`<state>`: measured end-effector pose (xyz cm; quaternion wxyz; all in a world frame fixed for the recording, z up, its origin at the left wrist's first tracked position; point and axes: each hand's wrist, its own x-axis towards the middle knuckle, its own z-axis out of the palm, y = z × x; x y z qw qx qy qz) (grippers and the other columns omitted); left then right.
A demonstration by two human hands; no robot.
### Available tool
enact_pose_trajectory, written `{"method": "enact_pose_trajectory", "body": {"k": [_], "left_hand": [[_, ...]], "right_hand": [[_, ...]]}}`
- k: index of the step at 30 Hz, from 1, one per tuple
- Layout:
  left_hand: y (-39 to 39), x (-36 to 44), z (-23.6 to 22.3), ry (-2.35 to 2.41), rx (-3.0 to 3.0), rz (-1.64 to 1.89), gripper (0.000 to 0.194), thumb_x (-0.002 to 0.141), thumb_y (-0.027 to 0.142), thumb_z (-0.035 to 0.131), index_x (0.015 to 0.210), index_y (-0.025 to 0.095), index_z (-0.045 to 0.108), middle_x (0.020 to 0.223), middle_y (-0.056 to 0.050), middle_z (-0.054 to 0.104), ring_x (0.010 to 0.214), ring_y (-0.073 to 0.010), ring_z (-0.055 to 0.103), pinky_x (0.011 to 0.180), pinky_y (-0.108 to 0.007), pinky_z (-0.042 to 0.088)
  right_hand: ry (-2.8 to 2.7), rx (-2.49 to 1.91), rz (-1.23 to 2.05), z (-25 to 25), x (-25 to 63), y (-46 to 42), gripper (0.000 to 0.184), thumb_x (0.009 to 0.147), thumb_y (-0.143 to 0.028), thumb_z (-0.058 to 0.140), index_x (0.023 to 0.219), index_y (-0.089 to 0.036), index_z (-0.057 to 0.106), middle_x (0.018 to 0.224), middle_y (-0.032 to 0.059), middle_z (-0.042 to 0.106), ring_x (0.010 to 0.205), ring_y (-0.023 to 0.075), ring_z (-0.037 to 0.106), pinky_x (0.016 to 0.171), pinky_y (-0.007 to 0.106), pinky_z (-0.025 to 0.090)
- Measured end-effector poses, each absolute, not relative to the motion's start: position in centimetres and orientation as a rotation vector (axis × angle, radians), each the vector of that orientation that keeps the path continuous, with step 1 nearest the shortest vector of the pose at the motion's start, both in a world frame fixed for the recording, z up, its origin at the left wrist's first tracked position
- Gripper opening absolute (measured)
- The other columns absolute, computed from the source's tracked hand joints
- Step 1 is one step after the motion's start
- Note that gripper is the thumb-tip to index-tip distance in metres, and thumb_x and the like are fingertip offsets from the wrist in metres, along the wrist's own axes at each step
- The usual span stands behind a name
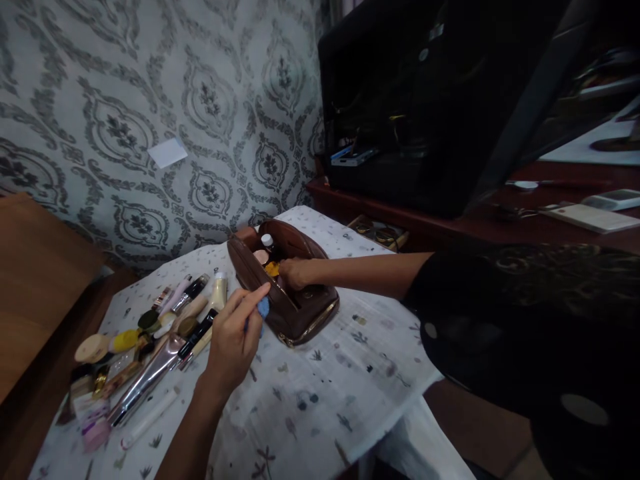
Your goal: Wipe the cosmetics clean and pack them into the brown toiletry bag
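Observation:
A brown cosmetic bag point(300, 313) stands open on the white patterned tablecloth point(325, 393). My right hand point(296, 273) reaches into its mouth, fingers curled on something I cannot make out, beside a small white-capped bottle point(267, 241) and a yellow item point(273, 269) inside. My left hand point(235, 337) hovers by the bag's near edge and pinches a small blue thing point(263, 308) between thumb and fingers.
Left of the bag lie several make-up items: tubes, brushes, a silver wand point(145, 380), a yellow piece point(124, 341), a pink jar point(95, 433). A dark wooden shelf point(450, 220) with a black screen stands at the right. Patterned wallpaper is behind.

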<state>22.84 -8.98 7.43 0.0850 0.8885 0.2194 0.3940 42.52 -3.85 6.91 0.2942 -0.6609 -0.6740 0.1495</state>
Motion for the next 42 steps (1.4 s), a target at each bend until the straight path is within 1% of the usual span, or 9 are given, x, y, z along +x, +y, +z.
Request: {"method": "enact_pose_trajectory", "body": {"k": [6, 7, 8, 12, 16, 24, 28, 33, 42], "left_hand": [[-8.9, 22.6, 7.1, 0.663, 2.649, 1.173, 0.037, 0.097, 0.012, 0.044, 0.126, 0.02, 0.066, 0.091, -0.003, 0.062, 0.082, -0.0137, 0.061, 0.073, -0.024, 0.048], [-8.9, 22.5, 7.1, 0.663, 2.648, 1.16, 0.037, 0.098, 0.012, 0.043, 0.127, 0.02, 0.065, 0.091, -0.003, 0.062, 0.082, -0.0136, 0.06, 0.073, -0.024, 0.048], [-8.9, 22.5, 7.1, 0.664, 2.647, 1.145, 0.038, 0.098, 0.012, 0.043, 0.127, 0.02, 0.065, 0.091, -0.003, 0.061, 0.081, -0.0137, 0.06, 0.073, -0.024, 0.048], [-9.0, 22.5, 7.1, 0.678, 2.638, 1.109, 0.038, 0.099, 0.014, 0.042, 0.13, 0.018, 0.063, 0.091, -0.004, 0.061, 0.079, -0.0137, 0.059, 0.072, -0.025, 0.048], [-9.0, 22.6, 7.1, 0.695, 2.635, 1.121, 0.038, 0.098, 0.014, 0.041, 0.129, 0.019, 0.063, 0.09, -0.003, 0.061, 0.079, -0.0132, 0.059, 0.073, -0.024, 0.048], [-9.4, 22.2, 6.4, 0.803, 2.679, 1.059, 0.041, 0.1, 0.019, 0.039, 0.138, 0.019, 0.055, 0.1, -0.006, 0.066, 0.089, -0.0163, 0.064, 0.08, -0.028, 0.051], [-10.0, 20.3, 4.7, 0.912, 2.694, 1.011, 0.038, 0.1, 0.023, 0.041, 0.136, 0.018, 0.054, 0.118, -0.01, 0.069, 0.106, -0.0208, 0.066, 0.091, -0.033, 0.052], [-10.5, 16.4, 2.0, 1.066, 2.826, 0.75, 0.028, 0.1, 0.022, 0.041, 0.112, 0.02, 0.066, 0.097, -0.006, 0.069, 0.088, -0.0187, 0.067, 0.078, -0.03, 0.054], [-10.9, 12.4, -1.2, 1.119, 2.801, 0.709, 0.026, 0.1, 0.02, 0.042, 0.108, 0.019, 0.066, 0.098, -0.007, 0.068, 0.089, -0.0185, 0.066, 0.077, -0.029, 0.054]], "right_hand": [[-2.25, -1.863, 0.42, 12.5, 42.9, -6.8, 0.013, 0.081, -0.012, 0.074, 0.094, -0.013, 0.072, 0.092, 0.0111, 0.073, 0.093, 0.0276, 0.071, 0.081, 0.035, 0.054], [-2.322, -1.825, 0.377, 13.0, 43.1, -8.1, 0.006, 0.086, -0.015, 0.069, 0.092, -0.013, 0.072, 0.09, 0.0111, 0.073, 0.094, 0.0272, 0.071, 0.08, 0.033, 0.052], [-2.44, -1.802, 0.267, 13.2, 43.3, -9.5, 0.015, 0.095, -0.02, 0.059, 0.091, -0.013, 0.072, 0.089, 0.0119, 0.073, 0.091, 0.0268, 0.072, 0.076, 0.033, 0.051], [-2.428, -1.789, -0.017, 11.8, 44.0, -15.5, 0.019, 0.095, -0.023, 0.06, 0.112, -0.016, 0.066, 0.1, 0.0098, 0.073, 0.09, 0.0249, 0.072, 0.069, 0.03, 0.052], [-2.398, -1.642, -0.216, 9.2, 44.0, -19.2, 0.01, 0.093, -0.021, 0.063, 0.1, -0.015, 0.066, 0.095, 0.0095, 0.071, 0.088, 0.0246, 0.07, 0.074, 0.035, 0.057], [-2.281, -1.539, -0.491, 6.5, 43.5, -20.8, 0.027, 0.09, -0.016, 0.06, 0.115, -0.009, 0.065, 0.116, 0.0178, 0.07, 0.106, 0.0309, 0.067, 0.086, 0.044, 0.059], [-2.242, -1.472, -0.54, 5.7, 43.4, -20.8, 0.029, 0.092, -0.018, 0.054, 0.119, -0.011, 0.064, 0.118, 0.0175, 0.07, 0.107, 0.0306, 0.067, 0.091, 0.047, 0.057], [-2.198, -1.384, -0.548, 4.7, 42.8, -20.5, 0.03, 0.093, -0.02, 0.052, 0.119, -0.014, 0.065, 0.119, 0.0172, 0.07, 0.111, 0.0322, 0.065, 0.095, 0.052, 0.053], [-2.181, -1.179, -0.421, 4.9, 39.1, -19.6, 0.021, 0.096, -0.016, 0.051, 0.104, -0.017, 0.07, 0.107, 0.012, 0.074, 0.105, 0.027, 0.068, 0.099, 0.051, 0.051]]}}
